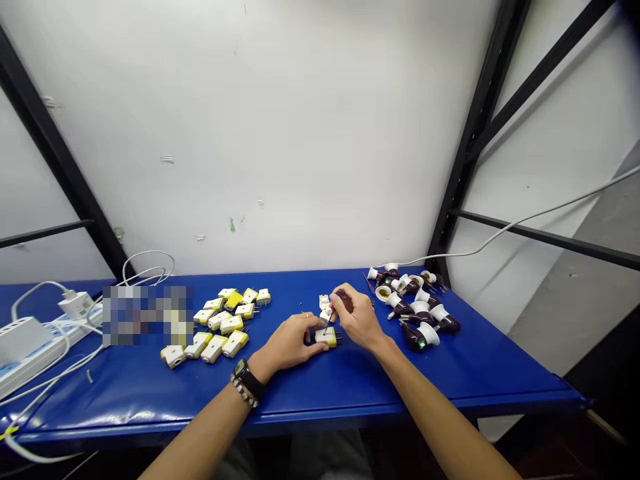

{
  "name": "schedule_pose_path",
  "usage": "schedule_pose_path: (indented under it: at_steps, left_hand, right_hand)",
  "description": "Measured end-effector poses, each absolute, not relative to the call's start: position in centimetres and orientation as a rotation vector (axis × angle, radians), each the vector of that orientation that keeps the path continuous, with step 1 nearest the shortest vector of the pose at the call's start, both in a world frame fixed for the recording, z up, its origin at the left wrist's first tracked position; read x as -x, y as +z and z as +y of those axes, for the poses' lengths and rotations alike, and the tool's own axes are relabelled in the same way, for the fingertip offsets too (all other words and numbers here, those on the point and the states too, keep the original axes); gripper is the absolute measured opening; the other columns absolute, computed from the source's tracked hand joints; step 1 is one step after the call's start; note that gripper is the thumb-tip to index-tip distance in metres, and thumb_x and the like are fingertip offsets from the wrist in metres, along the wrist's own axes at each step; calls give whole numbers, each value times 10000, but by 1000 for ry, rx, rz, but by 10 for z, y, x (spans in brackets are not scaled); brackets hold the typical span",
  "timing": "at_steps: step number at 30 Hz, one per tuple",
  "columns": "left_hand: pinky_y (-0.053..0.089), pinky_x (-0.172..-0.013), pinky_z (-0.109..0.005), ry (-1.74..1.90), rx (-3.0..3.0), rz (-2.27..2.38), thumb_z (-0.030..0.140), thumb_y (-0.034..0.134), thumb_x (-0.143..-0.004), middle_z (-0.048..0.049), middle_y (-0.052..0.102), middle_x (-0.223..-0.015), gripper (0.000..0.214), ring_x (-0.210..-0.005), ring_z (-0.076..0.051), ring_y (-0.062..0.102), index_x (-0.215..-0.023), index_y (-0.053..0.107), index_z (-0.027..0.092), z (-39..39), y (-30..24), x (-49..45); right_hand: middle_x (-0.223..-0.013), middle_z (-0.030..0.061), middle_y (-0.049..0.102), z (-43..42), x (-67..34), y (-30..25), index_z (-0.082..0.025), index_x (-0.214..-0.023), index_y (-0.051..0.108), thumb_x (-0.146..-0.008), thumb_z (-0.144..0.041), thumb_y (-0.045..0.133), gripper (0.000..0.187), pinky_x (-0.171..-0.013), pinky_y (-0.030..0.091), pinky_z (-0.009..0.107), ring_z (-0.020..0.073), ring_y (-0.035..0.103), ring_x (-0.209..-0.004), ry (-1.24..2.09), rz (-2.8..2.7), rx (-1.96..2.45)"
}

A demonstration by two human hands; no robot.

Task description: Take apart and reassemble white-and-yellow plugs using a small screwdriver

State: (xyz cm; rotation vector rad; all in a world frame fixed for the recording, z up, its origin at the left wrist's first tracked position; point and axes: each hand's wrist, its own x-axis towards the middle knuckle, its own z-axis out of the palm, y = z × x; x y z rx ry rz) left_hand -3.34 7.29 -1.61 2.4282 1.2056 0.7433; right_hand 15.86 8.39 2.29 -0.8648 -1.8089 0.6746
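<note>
My right hand (356, 317) is closed around the dark handle of a screwdriver (343, 301). Its thin shaft slants down to the top face of a white and yellow plug (326, 337), which lies flat on the blue table with its prongs to the right. Thumb and fingers of my left hand (295, 339) close about the plug's left side and steady it. Just behind the plug lie small white plastic pieces (324, 303), partly covered by my right hand.
Several white and yellow plugs (219, 321) lie left of my hands. Dark red lamp holders with white sockets (420, 310) are heaped at the right, beside a thin screwdriver (369, 283). A power strip (50, 347) with white cables occupies the left end of the blue table (280, 393).
</note>
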Motion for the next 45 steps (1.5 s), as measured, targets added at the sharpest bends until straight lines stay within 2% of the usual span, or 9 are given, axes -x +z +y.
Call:
schedule_pose_path:
  at_steps: [5,11,14,19,25,29,36,41,45]
  left_hand:
    - [464,-824,-306,899,-2476,1141,304,721,-820,-38,695,-987,251,-892,-218,616,-1054,679,225,67,-12,28]
    - [465,-705,-251,1076,-2241,1056,204,469,-958,-21,703,-761,247,-704,-163,625,-808,663,173,69,-16,18]
    - [477,-704,-250,1070,-2208,1057,229,498,-957,-30,745,-788,254,-720,-176,666,-807,695,175,72,-17,17]
    - [499,-747,-247,1052,-2165,1039,241,529,-955,-28,779,-866,223,-789,-185,708,-875,733,197,73,-15,18]
    - [473,-660,-238,1083,-2123,1077,274,576,-932,-22,729,-763,212,-658,-153,638,-806,706,166,75,-20,17]
    - [433,-594,-231,1150,-2078,1122,323,633,-900,3,664,-653,239,-582,-133,570,-730,659,156,76,-22,13]
    - [515,-671,-259,1134,-2016,1017,298,572,-923,-38,736,-816,201,-668,-161,651,-897,715,158,73,-19,15]
    - [481,-583,-238,1190,-1999,1101,356,623,-892,-28,703,-745,214,-598,-146,615,-803,645,162,73,-18,13]
    - [488,-611,-233,1168,-2025,1036,331,595,-912,-26,711,-808,181,-634,-144,629,-895,661,163,72,-16,12]
  right_hand:
    - [-681,-21,637,82,-155,23,-224,-897,564,-993,-373,489,192,-572,508,247,139,625,-559,659,-1889,837]
    - [-722,-13,647,80,-149,26,-225,-1029,624,-999,-372,469,215,-587,516,259,139,627,-566,803,-1965,770]
    - [-816,20,682,80,-148,24,-220,-1089,653,-955,-423,553,263,-573,523,269,141,620,-577,774,-1884,784]
    - [-668,20,653,79,-146,24,-205,-862,685,-904,-438,630,243,-545,504,282,155,583,-539,684,-1676,832]
    - [-892,47,728,84,-148,29,-200,-1036,702,-920,-533,558,382,-509,479,253,102,529,-503,1112,-1737,675]
    - [-778,12,671,84,-145,22,-201,-971,685,-864,-521,662,338,-508,467,235,115,544,-539,1019,-1670,730]
    - [-865,25,676,83,-142,23,-200,-1105,643,-997,-523,418,408,-505,448,241,96,492,-496,1011,-1730,740]
    - [-851,3,640,84,-142,20,-207,-1057,618,-940,-521,556,341,-481,437,223,93,512,-511,967,-1687,756]
    - [-778,-5,622,85,-142,20,-209,-1013,618,-980,-515,477,339,-486,433,231,104,502,-505,962,-1682,762]
